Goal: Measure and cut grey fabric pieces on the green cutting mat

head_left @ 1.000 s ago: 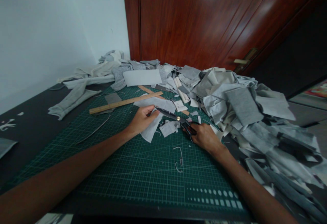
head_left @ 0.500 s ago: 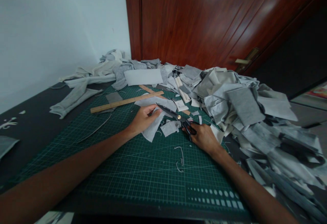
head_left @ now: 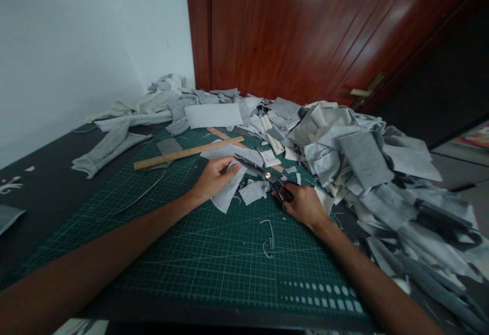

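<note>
My left hand (head_left: 214,176) pinches a pale grey piece of fabric (head_left: 228,192) between thumb and fingers; part of the piece hangs down toward the mat. My right hand (head_left: 303,203) is wrapped round the black handles of a pair of scissors (head_left: 268,175). The dark blades point left, their tips close by my left fingertips at the fabric's upper edge. Whether the blades are fully together I cannot tell. Small fabric scraps (head_left: 253,191) lie under and beside the scissors. Behind the blades rests another curved grey piece (head_left: 250,155).
A green cutting mat (head_left: 214,269) covers much of the dark table. Two wooden rulers cross on it, one of them a long ruler (head_left: 187,152). A large heap of grey fabric (head_left: 364,159) rises at the right, more cloth (head_left: 160,101) at the back left. Loose threads (head_left: 271,235) lie in front.
Almost nothing differs. The whole view has shifted very slightly; both hands, the scissors and the fabric keep nearly the same position.
</note>
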Motion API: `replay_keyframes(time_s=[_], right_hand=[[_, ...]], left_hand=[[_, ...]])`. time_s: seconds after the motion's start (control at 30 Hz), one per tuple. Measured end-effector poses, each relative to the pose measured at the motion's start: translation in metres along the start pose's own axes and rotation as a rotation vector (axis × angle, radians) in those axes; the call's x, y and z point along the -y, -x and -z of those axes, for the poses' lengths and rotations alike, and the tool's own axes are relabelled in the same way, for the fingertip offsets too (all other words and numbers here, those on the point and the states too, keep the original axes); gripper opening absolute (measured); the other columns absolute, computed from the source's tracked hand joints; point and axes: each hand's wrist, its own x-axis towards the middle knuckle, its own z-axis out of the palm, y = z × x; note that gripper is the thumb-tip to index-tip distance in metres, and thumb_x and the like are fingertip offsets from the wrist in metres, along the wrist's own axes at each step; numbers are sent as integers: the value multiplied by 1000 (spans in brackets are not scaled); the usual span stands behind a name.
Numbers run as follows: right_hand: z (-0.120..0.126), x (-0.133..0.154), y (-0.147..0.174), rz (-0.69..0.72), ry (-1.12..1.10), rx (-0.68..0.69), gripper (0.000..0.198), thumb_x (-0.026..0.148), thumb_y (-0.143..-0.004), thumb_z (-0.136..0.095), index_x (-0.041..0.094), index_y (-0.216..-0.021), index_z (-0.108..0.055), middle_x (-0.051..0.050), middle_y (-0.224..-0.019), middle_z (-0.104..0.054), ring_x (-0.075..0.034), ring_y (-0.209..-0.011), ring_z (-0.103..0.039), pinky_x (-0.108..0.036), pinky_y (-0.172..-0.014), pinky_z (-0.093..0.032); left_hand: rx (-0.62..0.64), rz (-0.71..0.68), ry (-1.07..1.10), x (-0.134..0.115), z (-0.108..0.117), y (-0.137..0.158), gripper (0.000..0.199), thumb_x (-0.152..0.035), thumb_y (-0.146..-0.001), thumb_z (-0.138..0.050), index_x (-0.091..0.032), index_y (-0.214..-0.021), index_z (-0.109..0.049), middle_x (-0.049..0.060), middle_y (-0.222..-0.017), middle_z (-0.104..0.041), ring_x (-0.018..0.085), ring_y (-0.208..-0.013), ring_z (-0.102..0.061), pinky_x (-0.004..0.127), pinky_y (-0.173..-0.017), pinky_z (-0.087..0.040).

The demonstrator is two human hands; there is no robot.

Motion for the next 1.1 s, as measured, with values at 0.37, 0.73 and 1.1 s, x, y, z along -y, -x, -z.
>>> replay_keyframes(time_s=[0.37, 0.73, 1.1], right_hand=[[-3, -2, -2, -64, -193, -83, 31, 47, -89, -59, 20, -72, -58, -3, -61, -62, -15, -52, -52, -28, -53, -30], [-7, -16, -12, -332, -1071, -255, 41, 60, -77, -66, 20, -74, -57, 7, -51, -39, -10, -44, -35, -23, -41, -30], [-15, -6, -6, -94, -489, -204, 24, 42, -83, -62, 19, -76, -59, 2, -57, -55, -12, -49, -46, -25, -49, -33]], left_hand=[[23, 29, -6, -5, 1, 1, 27, -35, -92, -60, -16, -106, -75, 5, -97, -77, 13, -79, -65, 22, -68, -50], [56, 100, 65, -7, -1, 3, 29, -36, -90, -61, -14, -99, -78, 5, -87, -79, 13, -68, -65, 22, -57, -48], [18, 82, 15, -9, 0, 2, 30, -38, -90, -60, -15, -97, -78, 3, -80, -76, 13, -64, -60, 22, -55, -44]])
